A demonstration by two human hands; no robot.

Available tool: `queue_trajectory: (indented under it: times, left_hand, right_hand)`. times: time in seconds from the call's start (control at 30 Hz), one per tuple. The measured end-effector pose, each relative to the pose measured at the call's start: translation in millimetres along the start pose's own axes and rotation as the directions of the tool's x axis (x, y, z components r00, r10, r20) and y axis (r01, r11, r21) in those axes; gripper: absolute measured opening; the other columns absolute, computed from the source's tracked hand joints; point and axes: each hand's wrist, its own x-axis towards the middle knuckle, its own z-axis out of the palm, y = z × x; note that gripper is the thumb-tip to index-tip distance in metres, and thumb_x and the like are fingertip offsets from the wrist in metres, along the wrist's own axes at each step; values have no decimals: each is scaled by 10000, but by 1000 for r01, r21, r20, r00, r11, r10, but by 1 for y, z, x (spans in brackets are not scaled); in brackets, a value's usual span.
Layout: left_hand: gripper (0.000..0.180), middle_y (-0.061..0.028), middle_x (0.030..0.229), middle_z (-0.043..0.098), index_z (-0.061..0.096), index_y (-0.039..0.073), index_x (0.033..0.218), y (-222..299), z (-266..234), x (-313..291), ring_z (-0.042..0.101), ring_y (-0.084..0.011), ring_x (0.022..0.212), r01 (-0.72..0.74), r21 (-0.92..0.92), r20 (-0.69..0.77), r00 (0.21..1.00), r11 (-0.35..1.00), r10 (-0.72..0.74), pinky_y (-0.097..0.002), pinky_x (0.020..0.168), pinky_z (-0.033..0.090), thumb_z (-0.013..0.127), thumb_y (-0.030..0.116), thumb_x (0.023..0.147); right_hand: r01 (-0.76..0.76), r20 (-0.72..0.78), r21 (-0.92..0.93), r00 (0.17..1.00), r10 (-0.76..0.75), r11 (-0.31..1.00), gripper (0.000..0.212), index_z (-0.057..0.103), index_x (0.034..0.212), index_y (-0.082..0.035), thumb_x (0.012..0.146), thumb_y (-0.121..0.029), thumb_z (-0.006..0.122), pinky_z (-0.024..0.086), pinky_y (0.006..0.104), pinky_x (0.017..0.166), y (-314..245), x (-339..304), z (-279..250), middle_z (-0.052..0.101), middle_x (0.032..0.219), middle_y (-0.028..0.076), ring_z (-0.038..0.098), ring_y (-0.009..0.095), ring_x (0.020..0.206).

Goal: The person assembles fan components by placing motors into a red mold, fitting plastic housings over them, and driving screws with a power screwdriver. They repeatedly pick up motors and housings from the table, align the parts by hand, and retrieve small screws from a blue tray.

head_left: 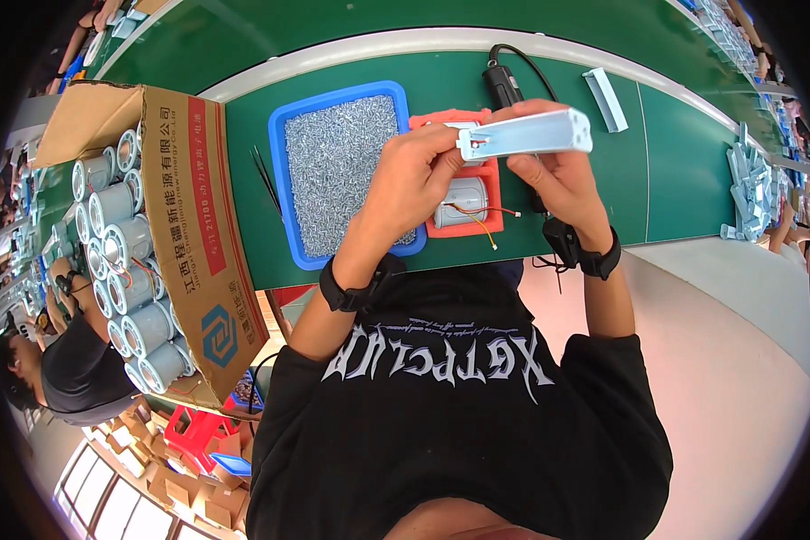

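Two hands meet at about one o'clock from the frame's centre, sharing one pale blue metal bracket (529,133), a long channel-shaped piece with a flat, punched end. My left hand (414,175) pinches that end between thumb and fingertips, closed on it; whether a screw sits under the fingertips I cannot tell. My right hand (556,175) grips the bracket from beneath, its fingers wrapped around the underside, and it hides most of a black power tool (504,85) whose cord curls off toward twelve o'clock. Both wrists wear black bands.

Directly below the bracket, half covered by my hands, sits an orange foam fixture (466,225) cradling a grey cylindrical motor (463,200) with thin red and yellow wires trailing out. At nine o'clock from it lies a blue plastic tray (283,135) heaped with small shiny screws, too fine to tell apart. Farther at nine o'clock, an open cardboard carton (189,234) holds rows of more grey cylinders. All rest on a green matte bench (675,180).
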Motion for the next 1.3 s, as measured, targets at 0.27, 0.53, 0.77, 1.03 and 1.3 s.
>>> queue_trajectory:
  times: [0.27, 0.53, 0.77, 1.03, 1.3]
  left_hand:
    - [291, -137, 1021, 625, 630, 48, 1091, 10, -8, -2, 576, -293, 991, -44, 282, -7, 999, 958, 48, -386, 851, 460, 676, 90, 806]
    - [478, -102, 1031, 591, 610, 57, 1136, -3, -21, -2, 554, -290, 975, -23, 423, 34, 999, 906, 9, -378, 881, 444, 761, 174, 698]
    - [432, -119, 959, 620, 637, 17, 1033, -4, -18, -2, 584, -309, 897, 89, 248, 12, 995, 965, -95, -389, 812, 481, 788, 154, 652]
    - [401, -136, 889, 643, 646, -18, 957, 1, -24, 5, 604, -320, 838, 242, 248, 92, 958, 938, -272, -380, 765, 498, 806, 128, 620]
    - [436, -152, 919, 659, 659, -16, 978, 6, -19, 7, 625, -336, 820, 303, 339, 74, 935, 891, -346, -394, 738, 503, 816, 121, 595]
  right_hand:
    - [104, 46, -381, 995, -93, 919, 316, 535, 1169, -22, 881, -112, 630, 464, 368, 899, -12, 8, 7, 594, 1160, 128, 582, 275, 1049]
    - [-10, 140, -559, 984, 106, 829, 318, 578, 1106, -9, 840, -157, 670, 469, 379, 817, -5, 26, 18, 589, 1057, 143, 562, 325, 949]
    - [63, 180, -634, 981, 67, 771, 358, 532, 1113, -9, 824, -169, 671, 467, 395, 789, -12, 30, 14, 578, 988, 140, 558, 325, 923]
    - [27, 236, -646, 957, 166, 763, 344, 530, 1081, -4, 798, -133, 677, 465, 410, 746, -23, 42, 15, 567, 952, 142, 559, 345, 873]
    - [106, 224, -717, 971, 83, 689, 372, 535, 1063, -17, 738, -88, 701, 473, 409, 694, -15, 45, 23, 581, 915, 143, 576, 347, 814]
